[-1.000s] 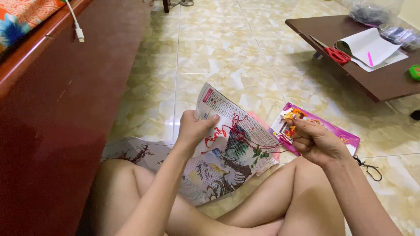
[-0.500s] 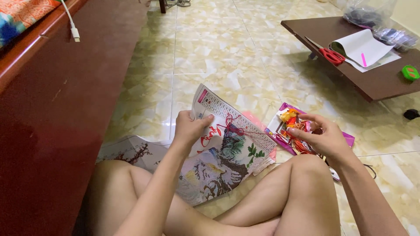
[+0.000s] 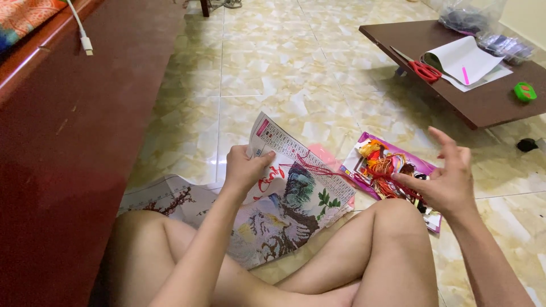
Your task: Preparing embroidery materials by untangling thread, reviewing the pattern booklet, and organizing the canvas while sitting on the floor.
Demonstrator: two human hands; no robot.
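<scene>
Head view: left hand (image 3: 243,167) is pinching the cross-stitch cloth (image 3: 284,196) across the lap; right hand (image 3: 449,179), fingers spread and empty, is hovering beside the thread packet (image 3: 387,167) on the floor. Keeping the cloth taut should help; desk (image 3: 483,102) sitting beyond.

An embroidery cloth (image 3: 284,204) lay across the person's crossed legs, the left hand (image 3: 243,167) gripping its far edge. To its right, on the floor, lay a packet of threads (image 3: 387,167), the right hand (image 3: 446,179) just above it. Farther right stood a low table (image 3: 483,105) bearing scissors (image 3: 421,68) and papers (image 3: 463,59).
</scene>
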